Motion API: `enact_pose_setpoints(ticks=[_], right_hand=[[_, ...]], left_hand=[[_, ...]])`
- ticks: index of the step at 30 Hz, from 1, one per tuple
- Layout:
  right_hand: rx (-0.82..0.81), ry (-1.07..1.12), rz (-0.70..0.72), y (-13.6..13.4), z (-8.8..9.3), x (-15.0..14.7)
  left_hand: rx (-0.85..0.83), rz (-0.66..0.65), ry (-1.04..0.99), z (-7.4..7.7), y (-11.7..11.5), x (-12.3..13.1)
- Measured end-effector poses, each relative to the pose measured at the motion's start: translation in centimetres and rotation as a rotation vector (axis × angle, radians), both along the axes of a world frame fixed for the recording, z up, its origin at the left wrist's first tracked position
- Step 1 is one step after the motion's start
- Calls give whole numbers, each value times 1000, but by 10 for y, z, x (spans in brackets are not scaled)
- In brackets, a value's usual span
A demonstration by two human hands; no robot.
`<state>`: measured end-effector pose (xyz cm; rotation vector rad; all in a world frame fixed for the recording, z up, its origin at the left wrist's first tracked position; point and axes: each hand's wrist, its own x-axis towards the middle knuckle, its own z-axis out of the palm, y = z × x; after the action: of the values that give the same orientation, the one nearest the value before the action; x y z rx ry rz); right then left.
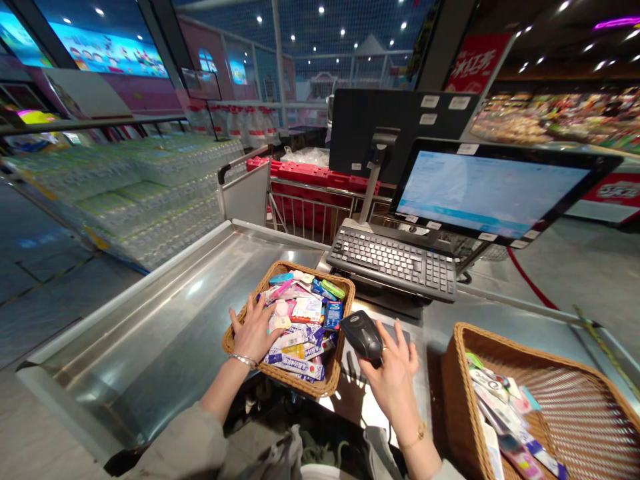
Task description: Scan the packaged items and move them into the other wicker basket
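Fingers spread, my left hand [253, 333] lies over the left rim of a wicker basket [350, 293], with its fingertips over the items inside. The basket holds a jumble of small packages: a blue box [333, 315], a white and red packet [306, 309], several white and purple boxes [295, 364] and a green item [333, 288]. To the right of the basket is a black barcode scanner [362, 335]. My right hand [393, 373] is beside it with the fingers stretched apart, thumb and index finger close to its body. The scanner's lower part is hidden.
A second, larger wicker basket [457, 393] with several packages stands at the right. Beyond the scanner are a keyboard [393, 260] and a lit monitor [490, 190]. The metal counter [165, 340] has a raised edge. Stacked bottles [135, 193] stand at the left.
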<state>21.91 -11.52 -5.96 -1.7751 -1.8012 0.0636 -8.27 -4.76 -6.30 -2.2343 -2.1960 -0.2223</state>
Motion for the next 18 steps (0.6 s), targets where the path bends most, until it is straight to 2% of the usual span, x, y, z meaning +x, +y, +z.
enact_pose_setpoints(ticks=[9,13,18], right_hand=[[16,5,4,1,-1,-1],[18,21,-3,2,-1,-2],[28,9,-22,2,-1,1]], left_hand=[[46,58,56,10,24,-24],[67,95,125,7,32,-32],[76,104,217,-1,30,-38]])
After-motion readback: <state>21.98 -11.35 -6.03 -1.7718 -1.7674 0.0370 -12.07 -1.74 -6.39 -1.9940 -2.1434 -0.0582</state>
